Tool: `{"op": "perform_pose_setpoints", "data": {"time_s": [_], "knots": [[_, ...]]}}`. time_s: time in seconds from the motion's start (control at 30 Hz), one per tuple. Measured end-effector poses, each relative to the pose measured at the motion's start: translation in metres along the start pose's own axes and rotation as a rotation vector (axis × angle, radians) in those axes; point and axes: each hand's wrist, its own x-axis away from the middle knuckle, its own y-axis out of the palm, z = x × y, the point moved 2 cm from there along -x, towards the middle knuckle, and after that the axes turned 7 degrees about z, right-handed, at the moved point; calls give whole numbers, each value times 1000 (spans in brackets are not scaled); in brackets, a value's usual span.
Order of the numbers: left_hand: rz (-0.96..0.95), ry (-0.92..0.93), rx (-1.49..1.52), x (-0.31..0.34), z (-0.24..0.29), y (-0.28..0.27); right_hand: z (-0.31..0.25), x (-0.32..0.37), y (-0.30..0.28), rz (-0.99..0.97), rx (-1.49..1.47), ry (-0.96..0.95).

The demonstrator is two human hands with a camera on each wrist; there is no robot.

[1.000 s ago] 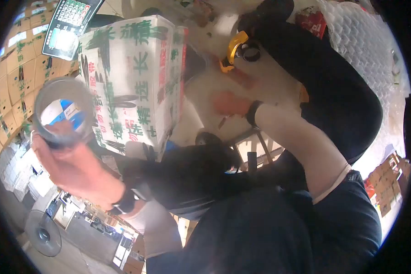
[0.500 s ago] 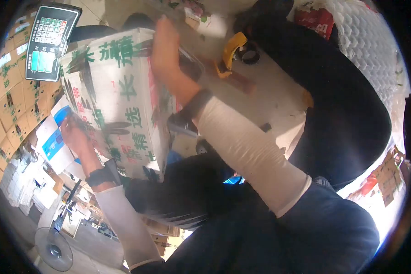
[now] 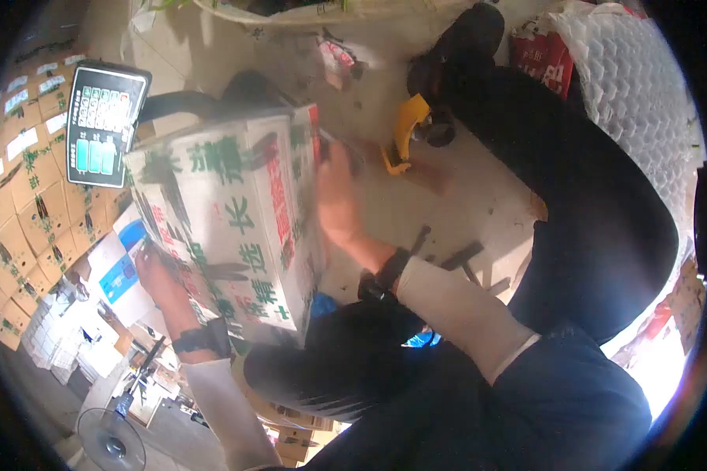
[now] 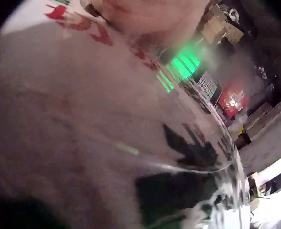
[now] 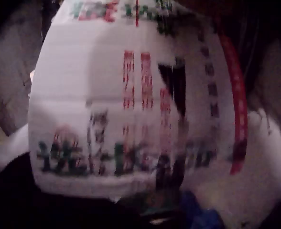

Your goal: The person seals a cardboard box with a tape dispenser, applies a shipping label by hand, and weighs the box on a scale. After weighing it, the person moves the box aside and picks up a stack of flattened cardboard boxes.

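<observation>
A white carton (image 3: 212,228) with green and red print stands tilted between the two hands; its printed side (image 5: 107,86) fills much of the right wrist view. My left hand (image 3: 163,290) lies against its left side, fingertips partly hidden at the edge. The left wrist view shows part of that hand (image 4: 155,16) over the carton's shiny, tape-like surface (image 4: 83,105). On the carton's far right side rests my right hand (image 3: 344,200), blurred, its fingers pointing up along the edge. Whether it also holds something small cannot be told.
A scale display (image 3: 102,125) stands behind the carton at left, beside stacked brown cartons (image 3: 39,204). A yellow tape dispenser (image 3: 407,129) lies on the floor. Bubble wrap (image 3: 636,94) is at right, a fan (image 3: 111,443) at lower left.
The left hand held a clear tape roll at first; now it rests on the carton. The right hand moved from the floor area over the carton's top, then down its right side. The carton sits lower in view.
</observation>
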Motion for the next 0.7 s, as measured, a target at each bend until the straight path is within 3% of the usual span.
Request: {"op": "perform_pose_setpoints", "data": {"time_s": [0.03,0.1,0.17,0.23,0.33,0.37,0.43,0.47,0.57,0.63,0.67,0.7], "knots": [[0,8,6,-1,1,0,1,-22,-3,42,76,-136],[21,-65,-33,2,4,4,-25,-65,-4,-25,-124,148],[21,-72,12,8,8,9,-42,-83,26,131,107,-395],[32,-96,65,9,6,7,-55,-91,42,227,6,-404],[27,-60,-75,9,8,5,-43,-111,58,130,-31,-114],[19,-46,-87,13,11,8,-41,-123,59,123,-43,-121],[34,-77,-77,13,15,11,-29,-147,61,-110,-42,263],[30,-87,-79,13,15,11,-31,-153,55,-118,-46,253],[6,-18,-50,-6,-12,-5,-56,-175,40,-749,-99,212],[-29,196,-183,-8,-8,-1,-39,-192,58,-1213,37,140],[-86,78,-169,0,0,0,-39,-196,65,-1364,-101,59],[-83,81,-164,-5,-4,0,-43,-199,70,-1439,-170,13]]}}
